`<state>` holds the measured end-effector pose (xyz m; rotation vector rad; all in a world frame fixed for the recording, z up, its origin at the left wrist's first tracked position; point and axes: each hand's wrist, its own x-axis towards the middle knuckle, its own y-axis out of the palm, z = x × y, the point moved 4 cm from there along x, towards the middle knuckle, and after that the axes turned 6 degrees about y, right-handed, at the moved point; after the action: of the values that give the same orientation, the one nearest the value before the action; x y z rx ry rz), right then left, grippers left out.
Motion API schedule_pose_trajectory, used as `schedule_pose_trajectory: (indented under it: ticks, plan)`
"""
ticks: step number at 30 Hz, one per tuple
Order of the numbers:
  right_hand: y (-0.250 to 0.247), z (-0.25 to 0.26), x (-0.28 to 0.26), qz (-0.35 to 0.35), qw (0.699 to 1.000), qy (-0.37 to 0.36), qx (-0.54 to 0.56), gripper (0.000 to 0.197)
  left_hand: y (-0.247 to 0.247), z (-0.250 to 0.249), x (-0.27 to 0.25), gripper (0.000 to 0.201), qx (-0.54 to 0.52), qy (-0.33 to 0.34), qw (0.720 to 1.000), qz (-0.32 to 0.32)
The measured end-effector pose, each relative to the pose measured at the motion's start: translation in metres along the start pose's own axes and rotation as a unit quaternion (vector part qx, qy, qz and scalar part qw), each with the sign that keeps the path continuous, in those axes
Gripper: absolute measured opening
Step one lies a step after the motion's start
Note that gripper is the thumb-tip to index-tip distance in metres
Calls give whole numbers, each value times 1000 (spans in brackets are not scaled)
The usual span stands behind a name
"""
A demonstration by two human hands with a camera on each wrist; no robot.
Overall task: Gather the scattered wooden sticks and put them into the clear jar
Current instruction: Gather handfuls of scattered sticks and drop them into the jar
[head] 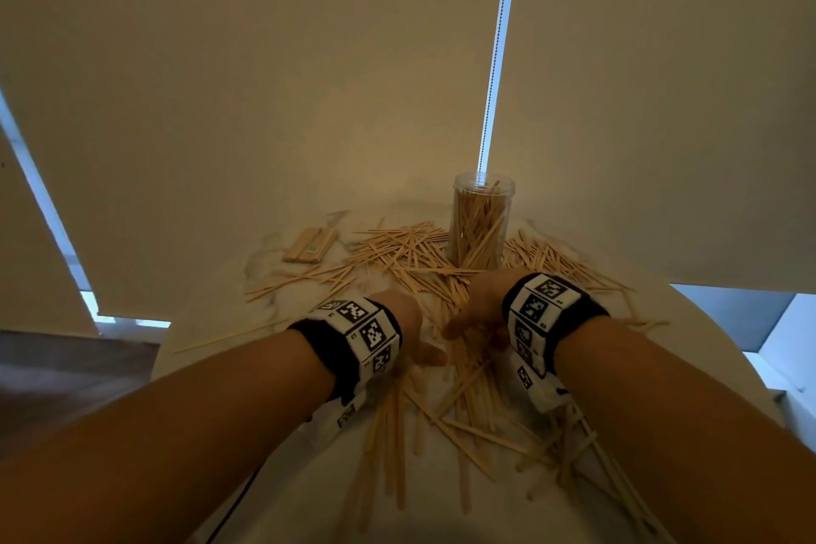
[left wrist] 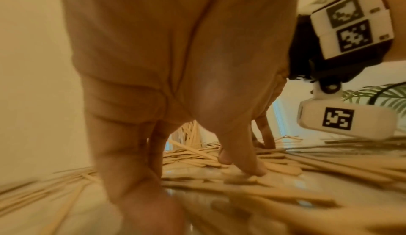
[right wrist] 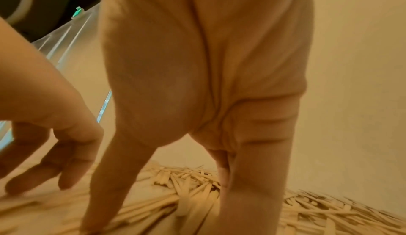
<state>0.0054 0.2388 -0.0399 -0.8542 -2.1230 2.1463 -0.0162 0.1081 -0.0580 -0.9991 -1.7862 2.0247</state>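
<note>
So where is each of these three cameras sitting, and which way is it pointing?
Head: worn on the head, looking forward and down at the table, clear jar and wooden sticks; both forearms, left hand and right hand show.
Left wrist: on the left wrist, looking along the palm to fingers touching sticks.
Right wrist: on the right wrist, looking along the straight fingers to sticks; the left hand shows too.
Shared: all show sticks; each wrist view shows the other arm.

A pale round desk with faint marbling is seen before drawn roller blinds. A bead chain hangs between them. Green plant fronds are glimpsed beyond.
</note>
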Motion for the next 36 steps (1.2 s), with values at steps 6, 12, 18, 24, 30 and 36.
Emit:
schedule_pose_trajectory:
  ticks: [6, 12, 18, 24, 30, 36]
  plan:
    - [-2, 2, 5, 26, 998, 4, 62, 49, -14, -12, 10, 34, 16, 56, 998, -8]
    - [-3, 0, 2, 3, 999, 12, 40, 46, -16, -5, 13, 31, -8, 21, 1000, -15]
    - [0, 3, 2, 4, 1000, 8, 17, 46, -11, -13, 24, 26, 50, 26, 998, 0]
    - [-4, 6, -3, 4, 999, -4, -45, 45, -11, -8, 29, 37, 31, 24, 999, 1]
    - [-6, 2, -14, 14, 998, -14, -54, 37, -19, 8, 26, 33, -90, -12, 995, -32]
    - [-10, -8, -14, -15, 1000, -20, 0, 34, -15, 29, 36, 26, -339, -54, 936, -83]
